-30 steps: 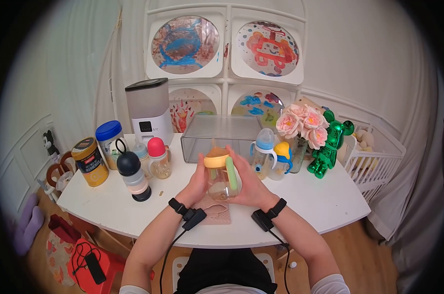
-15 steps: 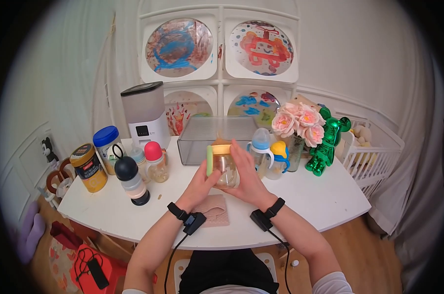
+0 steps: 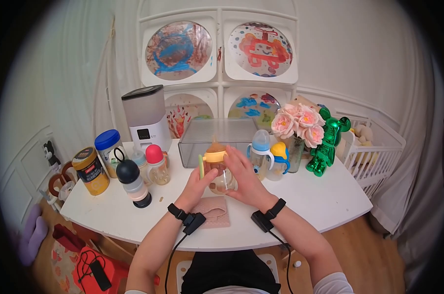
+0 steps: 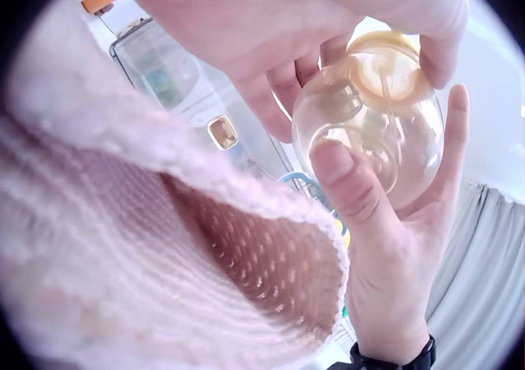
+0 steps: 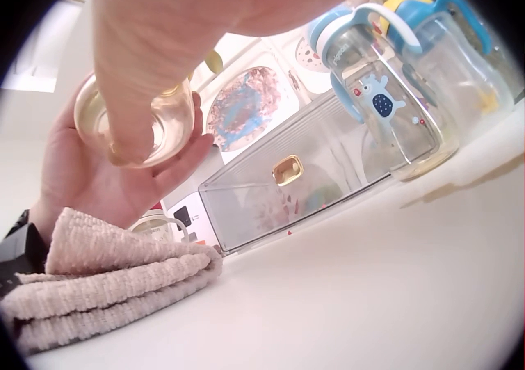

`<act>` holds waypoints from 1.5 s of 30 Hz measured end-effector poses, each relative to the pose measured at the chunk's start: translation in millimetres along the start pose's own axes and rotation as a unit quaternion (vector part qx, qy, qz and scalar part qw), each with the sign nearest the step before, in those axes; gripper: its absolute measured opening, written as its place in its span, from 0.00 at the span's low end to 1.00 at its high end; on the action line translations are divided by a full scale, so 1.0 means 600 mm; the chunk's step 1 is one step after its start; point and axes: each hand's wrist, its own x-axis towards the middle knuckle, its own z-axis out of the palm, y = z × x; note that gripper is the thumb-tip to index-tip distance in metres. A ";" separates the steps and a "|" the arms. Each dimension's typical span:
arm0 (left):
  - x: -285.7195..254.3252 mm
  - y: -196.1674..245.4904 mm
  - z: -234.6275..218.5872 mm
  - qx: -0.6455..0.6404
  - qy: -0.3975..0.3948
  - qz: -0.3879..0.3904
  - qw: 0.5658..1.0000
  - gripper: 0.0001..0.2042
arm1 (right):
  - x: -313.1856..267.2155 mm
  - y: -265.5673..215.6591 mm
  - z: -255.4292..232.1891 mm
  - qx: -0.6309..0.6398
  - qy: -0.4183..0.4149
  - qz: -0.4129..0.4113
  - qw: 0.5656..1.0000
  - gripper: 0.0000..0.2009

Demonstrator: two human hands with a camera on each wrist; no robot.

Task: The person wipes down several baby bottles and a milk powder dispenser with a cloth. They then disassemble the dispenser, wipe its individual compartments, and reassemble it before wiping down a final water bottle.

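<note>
Both hands hold a clear bottle (image 3: 221,177) with a yellow collar and green handle above the table. The left hand (image 3: 196,188) grips its left side, the thumb across the front. Along its right side lies the right hand (image 3: 249,182), fingers reaching up to the collar. In the left wrist view the bottle (image 4: 369,132) shows its rounded base, with the right thumb curled against it. A folded pink cloth (image 3: 211,212) lies on the table below the hands; it fills much of the left wrist view.
Behind the hands stands a clear ribbed box (image 3: 192,147). Right of it are a blue-topped bottle (image 3: 261,156), a yellow-topped bottle (image 3: 279,164) and a green bear figure (image 3: 325,152). At left stand a red-topped bottle (image 3: 157,169), a dark-topped container (image 3: 132,181) and a tin (image 3: 91,172).
The bottle has turned between the hands, its green handle swinging from the right side to the left. The left thumb now lies across the bottle's front.
</note>
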 end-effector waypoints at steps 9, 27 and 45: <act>0.014 0.024 -0.033 -0.171 0.145 0.074 0.972 0.24 | 0.002 -0.008 -0.006 0.031 -0.016 0.044 0.998 0.48; 0.017 0.010 -0.064 -0.137 0.179 0.035 0.974 0.24 | 0.008 -0.069 -0.009 0.139 -0.389 0.061 0.909 0.19; 0.022 -0.030 -0.073 -0.125 0.173 -0.124 0.969 0.29 | 0.030 -0.084 -0.030 0.015 -0.182 0.157 0.971 0.25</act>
